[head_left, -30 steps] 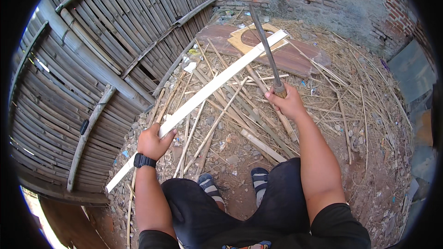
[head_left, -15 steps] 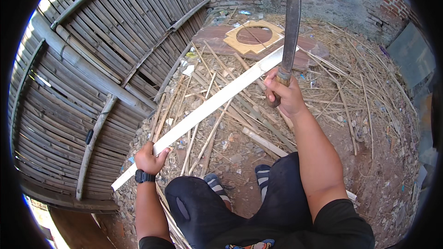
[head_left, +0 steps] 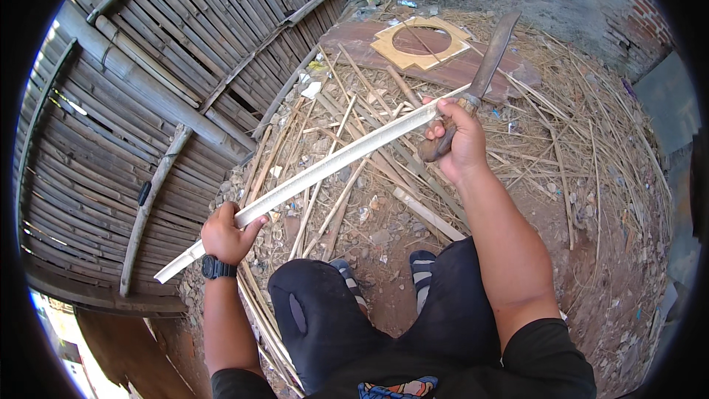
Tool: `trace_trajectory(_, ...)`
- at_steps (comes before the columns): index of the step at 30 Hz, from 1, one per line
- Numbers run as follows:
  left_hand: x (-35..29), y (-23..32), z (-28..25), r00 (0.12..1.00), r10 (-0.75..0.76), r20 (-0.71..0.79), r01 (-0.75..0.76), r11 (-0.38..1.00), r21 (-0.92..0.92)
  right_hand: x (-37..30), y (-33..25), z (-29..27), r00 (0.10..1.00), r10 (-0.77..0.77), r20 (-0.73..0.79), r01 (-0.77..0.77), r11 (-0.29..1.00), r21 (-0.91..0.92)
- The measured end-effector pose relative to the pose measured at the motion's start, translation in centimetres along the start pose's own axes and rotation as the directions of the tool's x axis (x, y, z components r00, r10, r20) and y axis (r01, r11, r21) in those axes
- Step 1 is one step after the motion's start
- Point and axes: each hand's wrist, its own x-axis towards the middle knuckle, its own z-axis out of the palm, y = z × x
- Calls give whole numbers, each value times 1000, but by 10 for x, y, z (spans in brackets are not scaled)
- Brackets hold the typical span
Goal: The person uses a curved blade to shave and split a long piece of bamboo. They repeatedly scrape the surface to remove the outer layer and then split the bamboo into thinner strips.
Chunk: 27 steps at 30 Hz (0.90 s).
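A long pale bamboo strip [head_left: 325, 168] slants across in front of me, its far right end raised. My left hand [head_left: 230, 233], with a dark watch at the wrist, is closed around the strip near its lower left end. In my right hand [head_left: 461, 137] is a machete [head_left: 493, 59], gripped by its wooden handle. The dark blade tilts up and to the right, pointing away from me. The thumb and fingers of that hand are right at the strip's far end; whether they also pinch it is hard to tell.
Split bamboo pieces [head_left: 425, 214] and dry shavings litter the dirt around my feet. Beyond lies a reddish-brown board [head_left: 347, 37] under a yellowish wooden frame with a round hole [head_left: 384, 46]. A bamboo slat wall [head_left: 96, 177] rises at left, a brick wall [head_left: 546, 0] at the back.
The machete has swung down from upright to a rightward tilt. My right hand has come to the strip's end, and the strip has turned, showing its ridged, narrower side.
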Motion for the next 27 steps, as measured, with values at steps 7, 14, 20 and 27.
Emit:
trace_trajectory(7,0,16,-1,969,91,-228,-59,988,142,2,3,-1,995,94,-44,-93,995,39)
trace_trajectory(14,-21,32,17,993,48,104,-19,964,-263,12,16,-1,956,-8,-294,28,998,60)
trace_trajectory(20,-59,-38,63,740,-167,652,645,-96,-758,14,11,-7,967,74,-243,-36,987,157)
trace_trajectory(27,-1,-44,-5,637,-768,69,-455,-447,-770,33,9,-26,979,141,-144,-105,967,233)
